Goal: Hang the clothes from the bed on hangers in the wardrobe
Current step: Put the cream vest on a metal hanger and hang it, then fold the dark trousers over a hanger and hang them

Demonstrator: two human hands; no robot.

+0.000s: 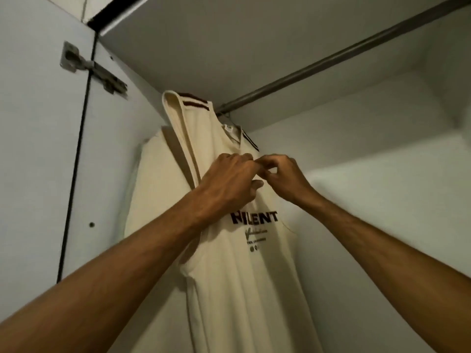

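Head view: left hand [229,182] and right hand [283,174] pinch shirt [242,276] below wardrobe rail [331,59].

Shirt [237,276] hem cut off; small print [255,239] unreadable

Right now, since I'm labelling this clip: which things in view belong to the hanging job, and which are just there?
Job: cream shirt hanging under the rail; left hand and right hand, both pinching its front.
Just there: door hinge; wardrobe door.
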